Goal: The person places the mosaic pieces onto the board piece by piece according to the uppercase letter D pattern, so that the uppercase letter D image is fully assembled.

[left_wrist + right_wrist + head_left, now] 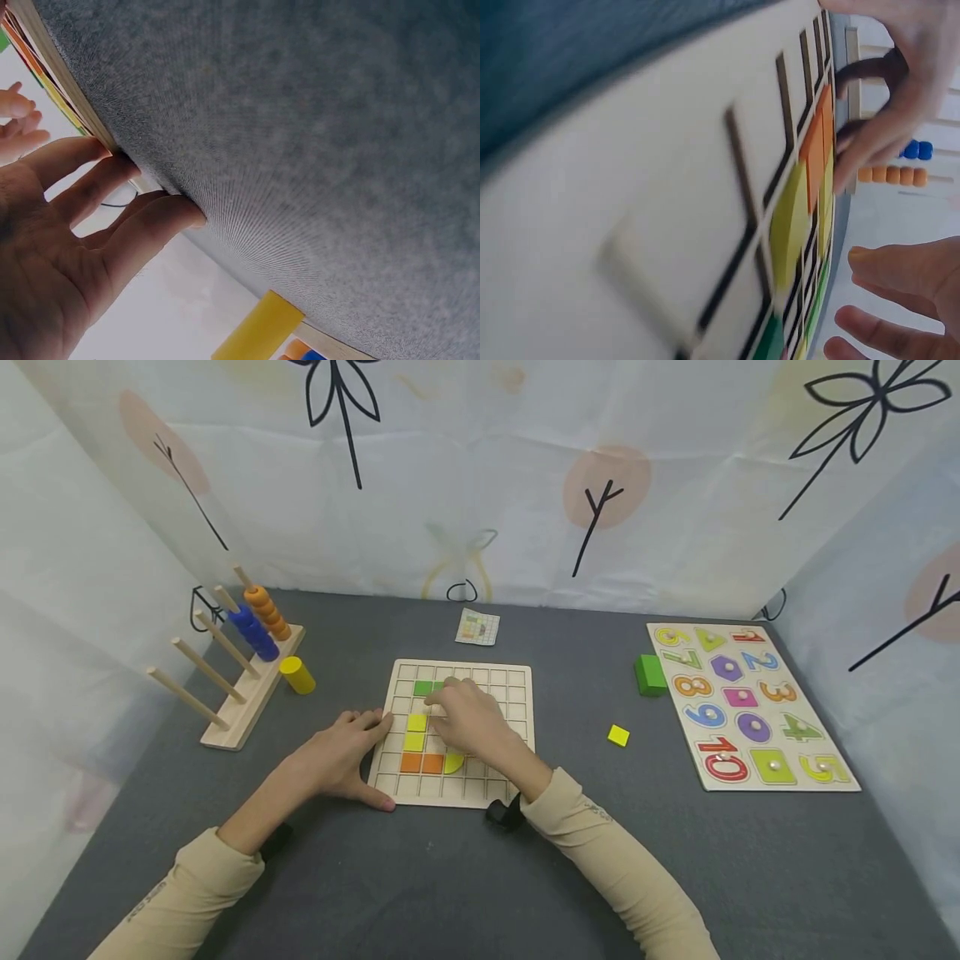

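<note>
A wooden grid board (465, 790) lies in the middle of the table. On it are green tiles (423, 688), yellow square tiles (415, 742), orange square tiles (410, 763) and a yellow rounded tile (453, 763). My left hand (342, 755) rests along the board's left edge, its fingers touching the rim, seen closely in the left wrist view. Over the upper middle of the board is my right hand (474, 720), fingertips beside the green tiles. In the right wrist view, the right thumb (885, 264) and fingers stand apart, with nothing visible between them; whether they touch a tile is unclear.
A small pattern card (477, 627) lies behind the board. On the left stand a wooden peg rack (247, 697) with blue and orange beads and a yellow cylinder (297, 675). Rightward are a loose yellow tile (618, 735), a green block (651, 676) and a number puzzle (708, 747).
</note>
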Action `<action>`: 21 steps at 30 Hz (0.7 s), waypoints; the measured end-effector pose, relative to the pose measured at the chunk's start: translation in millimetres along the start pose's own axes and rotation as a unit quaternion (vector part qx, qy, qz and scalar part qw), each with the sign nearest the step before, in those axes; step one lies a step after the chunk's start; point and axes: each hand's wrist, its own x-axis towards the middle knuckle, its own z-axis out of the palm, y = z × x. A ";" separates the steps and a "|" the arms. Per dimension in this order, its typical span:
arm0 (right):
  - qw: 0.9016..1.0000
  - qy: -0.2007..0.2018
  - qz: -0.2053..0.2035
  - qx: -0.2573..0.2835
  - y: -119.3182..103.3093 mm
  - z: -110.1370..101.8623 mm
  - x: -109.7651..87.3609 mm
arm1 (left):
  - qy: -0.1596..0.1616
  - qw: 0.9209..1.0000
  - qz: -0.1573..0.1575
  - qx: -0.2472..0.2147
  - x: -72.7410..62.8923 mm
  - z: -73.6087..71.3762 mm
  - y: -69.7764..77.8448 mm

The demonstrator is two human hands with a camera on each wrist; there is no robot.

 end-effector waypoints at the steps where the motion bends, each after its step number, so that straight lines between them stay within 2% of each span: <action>1: 1.000 0.003 0.002 -0.002 3.5 -2.3 -2.6 | 0.000 1.000 0.000 0.001 0.1 0.1 0.0; 7: 0.999 0.025 0.004 -0.027 30.5 -18.4 -27.7 | -0.001 1.000 -0.001 0.004 0.8 0.8 0.5; 14: 0.996 0.041 0.036 -0.065 66.9 -33.9 -61.7 | -0.010 1.000 -0.011 0.001 2.8 1.3 1.0; 21: 0.993 0.065 0.047 -0.091 94.8 -43.5 -93.7 | -0.006 1.000 -0.016 0.002 2.2 2.2 0.9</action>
